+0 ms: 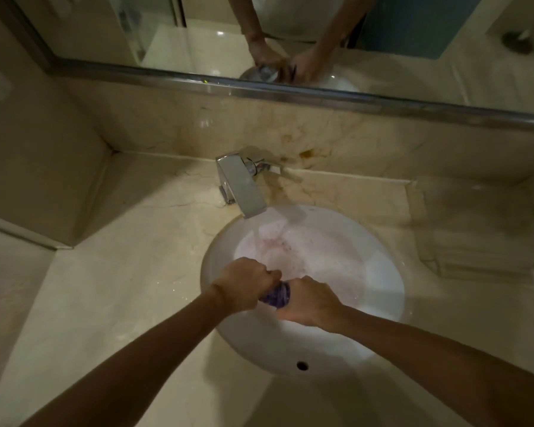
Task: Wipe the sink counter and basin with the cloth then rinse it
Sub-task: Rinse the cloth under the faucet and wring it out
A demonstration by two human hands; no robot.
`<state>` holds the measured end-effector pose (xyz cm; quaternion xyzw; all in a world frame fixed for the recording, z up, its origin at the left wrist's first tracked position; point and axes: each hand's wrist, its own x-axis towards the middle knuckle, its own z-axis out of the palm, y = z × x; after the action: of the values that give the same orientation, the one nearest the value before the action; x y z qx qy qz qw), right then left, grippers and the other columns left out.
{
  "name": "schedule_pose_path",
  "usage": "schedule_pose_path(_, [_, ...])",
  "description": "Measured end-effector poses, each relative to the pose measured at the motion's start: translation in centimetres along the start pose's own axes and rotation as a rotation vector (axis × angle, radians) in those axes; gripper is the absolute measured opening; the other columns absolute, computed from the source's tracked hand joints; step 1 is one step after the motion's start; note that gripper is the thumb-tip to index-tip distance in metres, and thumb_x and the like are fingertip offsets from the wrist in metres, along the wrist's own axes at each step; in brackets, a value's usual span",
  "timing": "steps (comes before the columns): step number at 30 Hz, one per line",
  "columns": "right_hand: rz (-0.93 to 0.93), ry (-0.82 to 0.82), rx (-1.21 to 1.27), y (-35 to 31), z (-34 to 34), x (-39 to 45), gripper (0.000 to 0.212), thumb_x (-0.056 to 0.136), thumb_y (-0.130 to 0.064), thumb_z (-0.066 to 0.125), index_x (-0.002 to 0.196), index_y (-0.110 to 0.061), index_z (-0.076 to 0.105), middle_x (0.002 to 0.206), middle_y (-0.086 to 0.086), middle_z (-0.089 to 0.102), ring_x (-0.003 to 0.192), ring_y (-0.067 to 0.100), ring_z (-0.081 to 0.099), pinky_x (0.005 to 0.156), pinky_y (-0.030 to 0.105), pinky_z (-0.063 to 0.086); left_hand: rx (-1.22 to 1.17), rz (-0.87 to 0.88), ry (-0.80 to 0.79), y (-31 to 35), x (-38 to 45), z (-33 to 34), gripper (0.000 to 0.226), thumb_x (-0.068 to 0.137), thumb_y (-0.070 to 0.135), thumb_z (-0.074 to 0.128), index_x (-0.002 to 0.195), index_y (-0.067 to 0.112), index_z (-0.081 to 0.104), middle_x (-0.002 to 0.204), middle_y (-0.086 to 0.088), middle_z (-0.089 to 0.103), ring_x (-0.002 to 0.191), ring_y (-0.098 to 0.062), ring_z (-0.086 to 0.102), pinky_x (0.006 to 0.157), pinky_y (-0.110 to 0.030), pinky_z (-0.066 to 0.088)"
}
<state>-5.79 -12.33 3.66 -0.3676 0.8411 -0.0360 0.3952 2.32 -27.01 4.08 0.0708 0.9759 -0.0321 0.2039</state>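
Observation:
A purple cloth is bunched into a tight roll between my two fists over the white basin. My left hand grips its left end and my right hand grips its right end; only a short middle piece of cloth shows. Water runs from the chrome faucet into the basin, and pinkish foamy water lies in the bowl behind my hands. The beige marble counter surrounds the basin.
A mirror with a metal lower frame runs along the back wall and reflects my hands. The backsplash carries brown stains right of the faucet. An overflow hole sits in the basin's near wall. A raised ledge stands at right.

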Motion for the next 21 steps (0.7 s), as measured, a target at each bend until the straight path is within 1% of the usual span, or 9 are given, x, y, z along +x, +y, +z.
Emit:
schedule_pose_path(4, [-0.058,0.014,-0.120,0.6,1.2,0.3,0.016,0.088,-0.036,0.061,0.081,-0.023,0.055,0.067,-0.004,0.053,0.068,0.022,0.056,0.066,0.028,0.042,-0.041,-0.032,-0.084,1.2,0.5,0.3,0.031,0.092,0.021,0.063,0.121,0.011,0.058,0.102,-0.011,0.068,0.088,-0.025,0.067,0.077,-0.035,0.050])
schedule_pose_path(8, [-0.098,0.021,-0.208,0.9,1.4,0.6,0.012,0.091,-0.034,0.057,0.087,-0.024,0.054,0.067,-0.005,0.052,0.061,0.017,0.052,0.066,0.027,0.041,-0.144,-0.049,-0.141,1.2,1.0,1.0,0.027,0.089,0.023,0.067,0.114,0.013,0.062,0.097,-0.007,0.068,0.086,-0.021,0.067,0.073,-0.030,0.046])
schedule_pose_path(10, [-0.116,0.019,-0.260,1.1,1.2,0.8,0.011,0.091,-0.034,0.056,0.088,-0.024,0.053,0.068,-0.005,0.052,0.061,0.016,0.052,0.065,0.027,0.041,-0.216,-0.075,-0.179,1.1,1.1,1.2,0.028,0.088,0.022,0.068,0.113,0.013,0.063,0.097,-0.007,0.069,0.087,-0.021,0.067,0.074,-0.030,0.048])
schedule_pose_path(12, [-0.144,0.016,-0.294,1.1,1.1,0.9,0.012,0.089,-0.034,0.057,0.086,-0.023,0.052,0.065,-0.006,0.049,0.057,0.013,0.048,0.064,0.027,0.040,-0.285,-0.097,-0.251,1.0,1.1,1.3,0.031,0.086,0.020,0.069,0.115,0.012,0.063,0.100,-0.008,0.070,0.092,-0.023,0.068,0.079,-0.031,0.051])
schedule_pose_path(14, [-0.170,0.016,-0.301,1.0,1.2,1.0,0.014,0.088,-0.034,0.059,0.087,-0.023,0.051,0.063,-0.009,0.045,0.059,0.014,0.050,0.061,0.025,0.041,-0.352,-0.118,-0.323,0.7,1.1,1.3,0.031,0.087,0.017,0.068,0.116,0.011,0.063,0.101,-0.009,0.070,0.093,-0.024,0.069,0.080,-0.031,0.052])
schedule_pose_path(16, [-0.180,0.012,-0.275,0.8,1.1,1.0,0.015,0.085,-0.035,0.062,0.087,-0.023,0.053,0.064,-0.009,0.047,0.064,0.015,0.054,0.057,0.024,0.042,-0.412,-0.134,-0.366,0.3,1.0,1.2,0.029,0.087,0.014,0.066,0.116,0.011,0.064,0.099,-0.008,0.069,0.090,-0.023,0.069,0.079,-0.030,0.054])
schedule_pose_path(18, [-0.195,-0.030,-0.214,0.7,0.6,1.0,0.020,0.083,-0.036,0.065,0.092,-0.021,0.057,0.069,-0.007,0.053,0.067,0.016,0.058,0.061,0.026,0.049,-0.459,-0.146,-0.357,0.0,0.5,1.0,0.031,0.086,0.013,0.066,0.117,0.012,0.064,0.100,-0.008,0.070,0.091,-0.023,0.069,0.079,-0.029,0.054])
schedule_pose_path(19, [-0.208,-0.068,-0.171,0.6,0.1,0.8,0.024,0.082,-0.038,0.068,0.095,-0.021,0.057,0.073,-0.005,0.057,0.069,0.017,0.060,0.064,0.027,0.051,-0.470,-0.148,-0.318,0.0,0.1,1.0,0.032,0.086,0.014,0.067,0.118,0.013,0.064,0.102,-0.007,0.071,0.092,-0.022,0.069,0.079,-0.028,0.052])
schedule_pose_path(21, [-0.215,-0.156,-0.093,0.3,-1.3,0.5,0.039,0.080,-0.052,0.071,0.103,-0.024,0.056,0.079,-0.004,0.066,0.070,0.016,0.067,0.066,0.027,0.054,-0.464,-0.132,-0.158,-0.1,-1.2,0.6,0.038,0.082,0.019,0.071,0.119,0.015,0.063,0.105,-0.005,0.072,0.096,-0.022,0.069,0.077,-0.026,0.048])
